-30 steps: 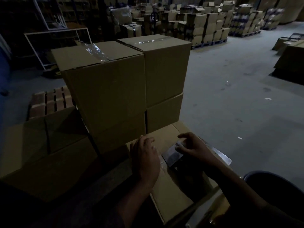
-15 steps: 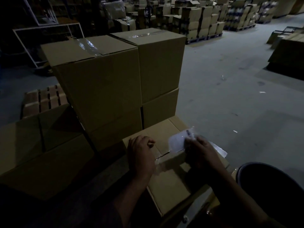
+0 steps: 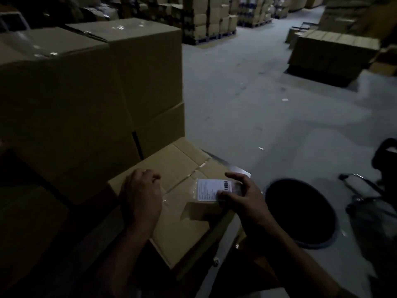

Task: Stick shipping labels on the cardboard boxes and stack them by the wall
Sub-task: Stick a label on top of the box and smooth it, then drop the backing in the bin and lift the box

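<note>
- My right hand (image 3: 242,196) holds the shipping label (image 3: 211,189) by its right edge, thumb on the lower right corner and index finger arched past the top edge.
- The shipping label is a white rectangle with lines of print and a barcode along its upper right part. It sits in a clear film whose margin shows on its left side.
- The shipping label is just above the right part of the top face of the near cardboard box (image 3: 182,224). Its shadow falls on the cardboard below and left of it; I cannot tell whether any edge touches the box.
- My left hand (image 3: 140,196) rests on the left part of that box top, fingers curled under, knuckles toward the far edge. It grips nothing that I can see.
- The top flaps of the near cardboard box are closed, and clear tape glints along the seam between my two hands.
- Directly behind this box, stacked cardboard boxes (image 3: 90,100) stand side by side in tiers, with shiny tape on their tops.
- A round dark bin (image 3: 300,214) stands on the grey concrete floor (image 3: 247,104) just right of my right forearm.
- Pallets of boxes (image 3: 210,20) stand far back across the floor, and a low block of cartons (image 3: 330,52) lies at the upper right.
- Lighting is dim, so the label print is not legible.
</note>
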A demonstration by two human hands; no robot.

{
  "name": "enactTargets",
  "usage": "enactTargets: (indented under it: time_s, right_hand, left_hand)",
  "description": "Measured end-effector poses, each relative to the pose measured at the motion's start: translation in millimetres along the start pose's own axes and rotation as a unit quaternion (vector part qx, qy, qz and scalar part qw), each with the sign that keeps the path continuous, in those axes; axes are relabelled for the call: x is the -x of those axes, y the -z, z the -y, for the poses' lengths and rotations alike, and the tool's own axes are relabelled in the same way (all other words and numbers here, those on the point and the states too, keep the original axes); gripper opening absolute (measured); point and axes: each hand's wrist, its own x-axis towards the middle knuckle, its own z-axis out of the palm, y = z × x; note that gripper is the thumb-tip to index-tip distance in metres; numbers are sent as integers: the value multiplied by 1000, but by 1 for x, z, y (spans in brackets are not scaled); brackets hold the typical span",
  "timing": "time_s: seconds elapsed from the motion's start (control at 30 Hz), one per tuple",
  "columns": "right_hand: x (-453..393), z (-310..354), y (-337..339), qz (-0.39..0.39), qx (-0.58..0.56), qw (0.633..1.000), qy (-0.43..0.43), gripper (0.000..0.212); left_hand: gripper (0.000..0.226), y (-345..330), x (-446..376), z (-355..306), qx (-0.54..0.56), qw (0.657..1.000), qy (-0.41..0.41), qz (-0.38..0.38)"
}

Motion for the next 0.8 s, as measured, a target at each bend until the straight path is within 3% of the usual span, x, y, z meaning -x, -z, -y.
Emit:
enactTargets:
  time_s: [0.17, 0.3, 0.4, 0.6, 0.8]
  right_hand:
    - [25, -1, 64, -94, 9, 995, -35, 35]
    - [27, -7, 119, -174, 70, 981, -50, 15]
    - [12, -19, 167, -223, 109, 967, -51, 9]
    - [-4, -38, 260, -300, 101, 942, -110, 6]
    - [-26, -72, 316, -290, 116, 931, -189, 18]
  left_hand:
    - [29, 9, 17, -71, 61, 994, -86, 42]
    - [22, -18, 60, -152, 195, 953, -214, 92]
    - [26, -60, 91, -200, 230, 924, -247, 180]
    - [44, -163, 125, -245, 195, 909, -175, 324]
    - [49, -215, 133, -261, 139, 912, -118, 368]
